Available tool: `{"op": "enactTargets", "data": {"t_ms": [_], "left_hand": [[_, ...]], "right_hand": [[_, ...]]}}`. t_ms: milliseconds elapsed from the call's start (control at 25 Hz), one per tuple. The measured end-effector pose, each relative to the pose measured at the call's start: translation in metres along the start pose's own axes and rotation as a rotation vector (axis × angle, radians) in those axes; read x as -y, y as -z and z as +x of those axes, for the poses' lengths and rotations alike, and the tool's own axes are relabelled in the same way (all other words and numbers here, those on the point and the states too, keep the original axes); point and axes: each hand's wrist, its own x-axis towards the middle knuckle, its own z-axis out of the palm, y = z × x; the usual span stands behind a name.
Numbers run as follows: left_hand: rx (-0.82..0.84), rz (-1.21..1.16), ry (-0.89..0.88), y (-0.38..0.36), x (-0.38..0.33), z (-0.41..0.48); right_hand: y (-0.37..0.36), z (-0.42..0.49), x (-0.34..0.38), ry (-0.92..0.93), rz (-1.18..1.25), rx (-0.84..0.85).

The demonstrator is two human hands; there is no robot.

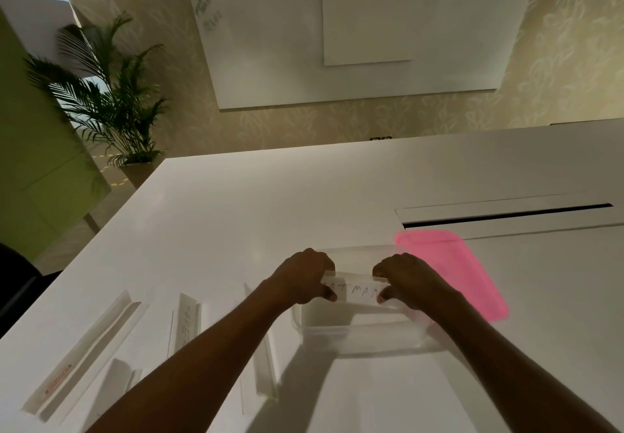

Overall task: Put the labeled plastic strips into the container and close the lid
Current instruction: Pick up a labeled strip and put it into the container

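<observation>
A clear plastic container stands on the white table in front of me. Over its opening I hold a labeled plastic strip with handwritten letters. My left hand pinches its left end and my right hand pinches its right end. The pink lid lies flat on the table to the right of the container, partly behind my right hand. Several more folded strips lie to the left: a long one, a lettered one, a short one and one beside my left forearm.
A cable slot is cut into the table beyond the lid. A potted palm stands off the table's far left corner. A whiteboard hangs on the wall behind. A dark chair sits at the left edge.
</observation>
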Motion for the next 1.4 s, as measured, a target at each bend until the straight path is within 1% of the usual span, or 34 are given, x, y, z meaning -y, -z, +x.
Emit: {"op": "enactTargets", "data": {"t_ms": [120, 280, 480, 680, 720, 800, 920, 960, 1080, 1160, 1240, 1280, 1400], "left_hand": [[-0.025, 0.076, 0.018, -0.015, 0.002, 0.007], [-0.037, 0.195, -0.020, -0.024, 0.004, 0.011], [-0.047, 0.350, -0.100, -0.030, 0.007, 0.009], [-0.057, 0.560, -0.146, -0.035, 0.008, 0.009], [-0.074, 0.556, -0.144, -0.036, 0.008, 0.008], [-0.118, 0.463, -0.121, -0.035, 0.007, 0.006], [-0.155, 0.291, -0.112, -0.031, 0.001, 0.006], [-0.156, 0.293, -0.117, -0.028, -0.002, 0.003], [-0.116, 0.414, -0.123, -0.021, -0.010, -0.007], [-0.126, 0.459, -0.129, -0.017, -0.013, -0.013], [-0.190, 0.478, -0.144, -0.011, -0.012, -0.020], [-0.245, 0.462, -0.148, -0.008, -0.010, -0.025], [-0.448, 0.362, -0.109, 0.005, 0.007, -0.041]], "right_hand": [[-0.008, 0.002, 0.000, -0.021, -0.071, -0.069], [-0.013, 0.004, 0.000, -0.011, -0.220, -0.076], [-0.017, 0.004, -0.004, -0.015, -0.204, -0.117], [-0.014, 0.002, -0.002, -0.012, -0.206, -0.109], [-0.013, 0.000, 0.000, -0.013, -0.180, -0.130], [-0.011, -0.005, 0.003, 0.009, -0.163, -0.183], [-0.009, -0.008, 0.004, 0.034, -0.218, -0.173], [-0.007, -0.009, 0.007, 0.037, -0.227, -0.161], [0.001, -0.013, 0.011, 0.042, -0.205, -0.108], [0.006, -0.015, 0.011, 0.047, -0.182, -0.063], [0.009, -0.016, 0.013, 0.045, -0.172, -0.043], [0.010, -0.015, 0.016, 0.045, -0.178, -0.058], [0.017, -0.010, 0.033, 0.064, -0.182, -0.180]]}}
